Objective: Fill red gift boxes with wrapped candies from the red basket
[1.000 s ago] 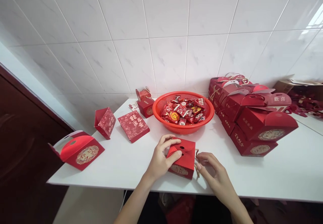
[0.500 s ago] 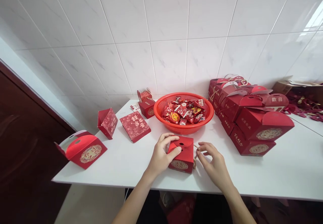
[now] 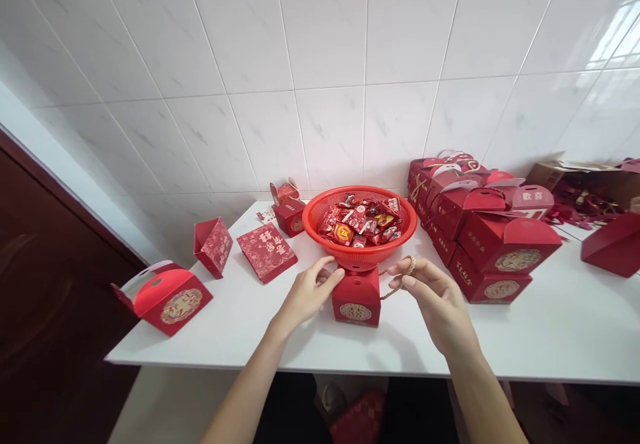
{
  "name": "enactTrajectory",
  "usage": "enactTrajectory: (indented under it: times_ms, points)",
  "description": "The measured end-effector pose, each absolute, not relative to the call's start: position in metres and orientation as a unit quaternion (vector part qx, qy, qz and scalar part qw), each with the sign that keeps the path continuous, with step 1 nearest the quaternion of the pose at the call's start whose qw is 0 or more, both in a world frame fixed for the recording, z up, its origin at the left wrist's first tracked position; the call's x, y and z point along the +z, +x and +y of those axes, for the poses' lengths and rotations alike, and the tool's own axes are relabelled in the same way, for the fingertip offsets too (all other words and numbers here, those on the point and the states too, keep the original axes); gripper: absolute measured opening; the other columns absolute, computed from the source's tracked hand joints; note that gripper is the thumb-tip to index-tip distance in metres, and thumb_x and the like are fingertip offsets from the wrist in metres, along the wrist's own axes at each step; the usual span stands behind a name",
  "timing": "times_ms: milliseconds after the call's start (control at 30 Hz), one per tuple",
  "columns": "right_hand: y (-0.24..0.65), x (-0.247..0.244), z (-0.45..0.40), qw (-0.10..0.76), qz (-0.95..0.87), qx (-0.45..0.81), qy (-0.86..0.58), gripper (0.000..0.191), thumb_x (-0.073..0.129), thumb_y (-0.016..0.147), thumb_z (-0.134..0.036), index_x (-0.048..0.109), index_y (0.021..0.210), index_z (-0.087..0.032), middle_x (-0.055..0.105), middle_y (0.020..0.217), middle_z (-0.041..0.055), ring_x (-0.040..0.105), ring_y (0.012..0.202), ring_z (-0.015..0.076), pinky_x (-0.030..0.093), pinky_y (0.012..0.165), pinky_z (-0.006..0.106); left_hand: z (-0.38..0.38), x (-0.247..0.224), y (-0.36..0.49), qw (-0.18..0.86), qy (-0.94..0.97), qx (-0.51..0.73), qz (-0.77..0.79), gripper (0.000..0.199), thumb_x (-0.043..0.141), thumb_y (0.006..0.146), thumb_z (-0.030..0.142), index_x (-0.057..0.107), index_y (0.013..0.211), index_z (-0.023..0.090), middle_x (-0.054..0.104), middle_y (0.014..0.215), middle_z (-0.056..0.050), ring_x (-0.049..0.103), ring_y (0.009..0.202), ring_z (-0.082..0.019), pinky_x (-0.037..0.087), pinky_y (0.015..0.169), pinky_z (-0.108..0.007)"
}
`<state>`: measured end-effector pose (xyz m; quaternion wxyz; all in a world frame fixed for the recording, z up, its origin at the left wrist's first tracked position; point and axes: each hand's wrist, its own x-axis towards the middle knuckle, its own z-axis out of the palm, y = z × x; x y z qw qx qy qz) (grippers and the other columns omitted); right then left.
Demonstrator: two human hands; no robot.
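A small red gift box [image 3: 356, 301] with a gold round emblem stands upright on the white table [image 3: 250, 327], its top flaps partly raised. My left hand [image 3: 306, 299] grips its upper left edge, thumb at the near corner and fingers behind. A twisted gold cord [image 3: 390, 293] comes out of the box's right side. My right hand [image 3: 437, 301] pinches this cord, which loops up over the fingers. Just behind the box sits an orange-red plastic basket [image 3: 311, 225] holding many wrapped candies [image 3: 357, 221].
Stacked red boxes [image 3: 493, 251] stand at right, near a cardboard box [image 3: 547, 172] of dark red cords. One more red box [image 3: 617, 247] lies far right. At left are an opened box [image 3: 173, 297], a tilted box [image 3: 214, 245], a flat box [image 3: 267, 251] and a small box [image 3: 291, 216].
The gift box's flaps have lifted from lying flat. My left hand has shifted from its top to its left edge. My right hand has raised the cord and moved right.
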<state>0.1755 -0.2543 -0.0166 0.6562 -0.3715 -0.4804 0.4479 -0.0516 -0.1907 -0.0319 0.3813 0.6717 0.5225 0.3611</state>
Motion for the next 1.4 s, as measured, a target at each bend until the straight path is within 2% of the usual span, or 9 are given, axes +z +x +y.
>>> enactTrajectory:
  times_ms: [100,300,433,633,733,900,1133,1300,1400]
  points:
    - [0.176,-0.017,-0.254,0.659,-0.471,0.449,-0.378,0.024,0.078,0.078,-0.039,0.070,0.090,-0.020,0.075,0.092,0.0078,0.068,0.073,0.0188,0.059,0.074,0.036,-0.186,-0.029,-0.066,0.483,0.641,0.314,0.507,0.058,0.071,0.081,0.055,0.065,0.125,0.016,0.069,0.078,-0.002,0.062,0.064,-0.017,0.049,0.061,-0.028]
    - [0.175,-0.016,-0.254,0.659,-0.481,0.427,-0.389,0.024,0.077,0.079,-0.040,0.069,0.090,-0.019,0.074,0.094,0.0078,0.067,0.072,0.0180,0.059,0.072,0.036,-0.190,-0.021,-0.088,0.633,0.536,0.388,0.401,0.048,0.083,0.072,0.040,0.073,0.113,0.017,0.068,0.079,-0.004,0.065,0.074,-0.016,0.051,0.075,-0.030]
    - [0.174,-0.009,-0.252,0.651,-0.497,0.417,-0.395,0.026,0.078,0.079,-0.041,0.069,0.090,-0.019,0.074,0.090,0.0066,0.068,0.076,0.0189,0.059,0.075,0.035,-0.203,0.006,-0.084,0.594,0.566,0.465,0.332,0.040,0.079,0.079,0.039,0.073,0.114,0.019,0.074,0.102,-0.011,0.069,0.103,-0.025,0.053,0.095,-0.038]
    - [0.161,0.001,-0.248,0.585,-0.586,0.385,-0.406,0.025,0.072,0.083,-0.042,0.068,0.091,-0.019,0.073,0.091,0.0061,0.069,0.085,0.0214,0.057,0.078,0.034,-0.215,0.033,-0.045,0.502,0.721,0.376,0.295,0.045,0.068,0.090,0.035,0.063,0.134,0.025,0.064,0.139,-0.009,0.056,0.134,-0.029,0.047,0.111,-0.045]
    - [0.156,-0.002,-0.246,0.560,-0.623,0.349,-0.420,0.021,0.067,0.085,-0.039,0.066,0.094,-0.020,0.073,0.092,0.0050,0.069,0.081,0.0203,0.057,0.074,0.033,-0.202,0.019,-0.028,0.410,0.772,0.357,0.329,0.048,0.068,0.090,0.032,0.061,0.137,0.025,0.063,0.140,-0.009,0.058,0.131,-0.029,0.049,0.109,-0.045]
    - [0.156,-0.010,-0.240,0.564,-0.619,0.368,-0.404,0.026,0.066,0.084,-0.036,0.061,0.105,-0.021,0.074,0.095,0.0054,0.072,0.084,0.0211,0.058,0.073,0.032,-0.177,-0.011,-0.014,0.395,0.764,0.387,0.331,0.047,0.070,0.086,0.030,0.062,0.131,0.020,0.070,0.120,-0.011,0.066,0.114,-0.026,0.053,0.101,-0.042]
    - [0.156,-0.012,-0.222,0.580,-0.604,0.373,-0.399,0.025,0.066,0.078,-0.033,0.063,0.100,-0.020,0.075,0.101,0.0077,0.072,0.097,0.0247,0.058,0.082,0.037,-0.160,-0.022,-0.009,0.389,0.774,0.395,0.306,0.051,0.074,0.083,0.032,0.060,0.130,0.019,0.059,0.136,-0.016,0.062,0.123,-0.030,0.050,0.106,-0.046]
    - [0.152,-0.007,-0.219,0.582,-0.598,0.361,-0.416,0.020,0.064,0.080,-0.034,0.065,0.093,-0.019,0.076,0.093,0.0056,0.072,0.084,0.0225,0.057,0.072,0.033,-0.151,-0.021,-0.003,0.378,0.760,0.404,0.342,0.050,0.078,0.078,0.032,0.063,0.124,0.018,0.059,0.134,-0.016,0.064,0.117,-0.030,0.052,0.103,-0.046]
    - [0.152,0.000,-0.225,0.591,-0.595,0.353,-0.416,0.024,0.067,0.081,-0.040,0.067,0.092,-0.019,0.076,0.093,0.0070,0.072,0.083,0.0227,0.057,0.074,0.034,-0.167,-0.010,0.003,0.357,0.751,0.432,0.350,0.043,0.071,0.085,0.032,0.063,0.125,0.019,0.063,0.132,-0.013,0.062,0.122,-0.029,0.049,0.107,-0.044]
